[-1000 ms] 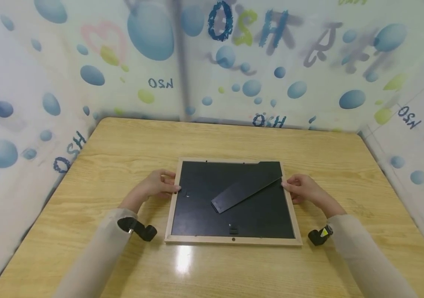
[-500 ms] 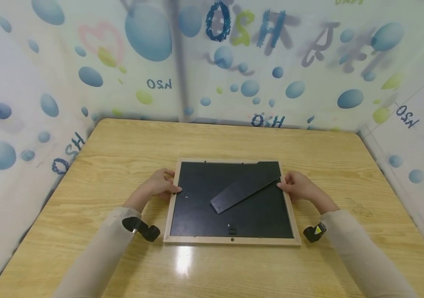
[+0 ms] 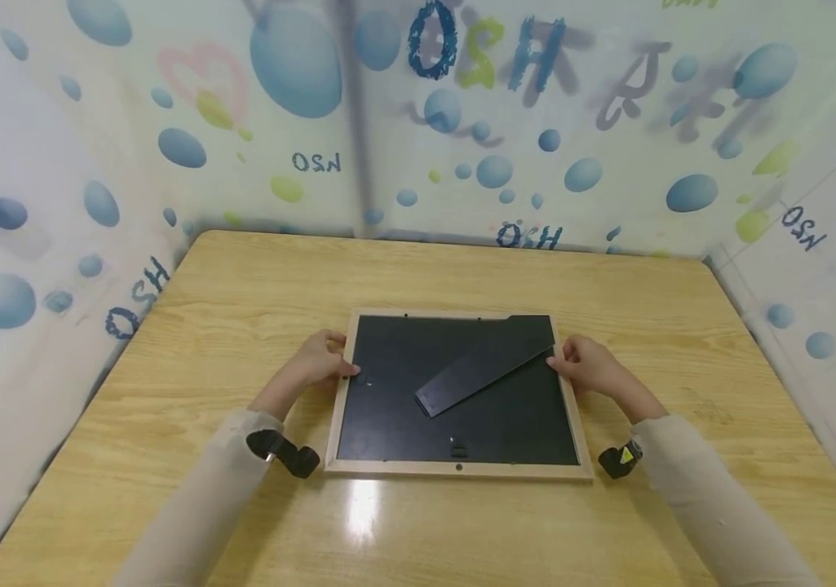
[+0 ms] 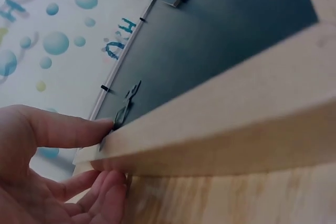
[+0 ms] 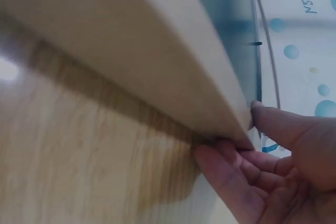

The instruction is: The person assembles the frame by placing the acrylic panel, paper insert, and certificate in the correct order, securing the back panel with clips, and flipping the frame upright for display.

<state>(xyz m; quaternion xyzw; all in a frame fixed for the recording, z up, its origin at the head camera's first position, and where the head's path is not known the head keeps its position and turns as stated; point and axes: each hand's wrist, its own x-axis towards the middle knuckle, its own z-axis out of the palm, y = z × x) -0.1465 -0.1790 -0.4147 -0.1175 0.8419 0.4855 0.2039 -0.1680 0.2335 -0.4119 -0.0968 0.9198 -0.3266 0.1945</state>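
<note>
A picture frame (image 3: pixel 388 440) with a pale wooden rim lies back side up on the table, its black backing board showing. A black easel leg (image 3: pixel 462 377) runs diagonally across the backing. My left hand (image 3: pixel 315 359) grips the frame's left side, thumb on top of the rim and the other fingers curled low against its edge. On the opposite side my right hand (image 3: pixel 588 363) holds the rim the same way, with its thumb over the edge. In the left wrist view a small metal hanger (image 4: pixel 126 106) sits near the thumb. The frame's front is hidden.
The wooden table (image 3: pixel 256 277) reaches back to a wall (image 3: pixel 403 139) printed with blue and green bubbles and letters, with more such wall at both sides. A black wrist camera (image 3: pixel 293 456) stands out from the left sleeve, another black camera (image 3: pixel 619 459) from the right.
My right hand has shifted slightly left, and its thumb reaches farther over the rim. The left hand has closed in a little on its side. The frame has hardly moved.
</note>
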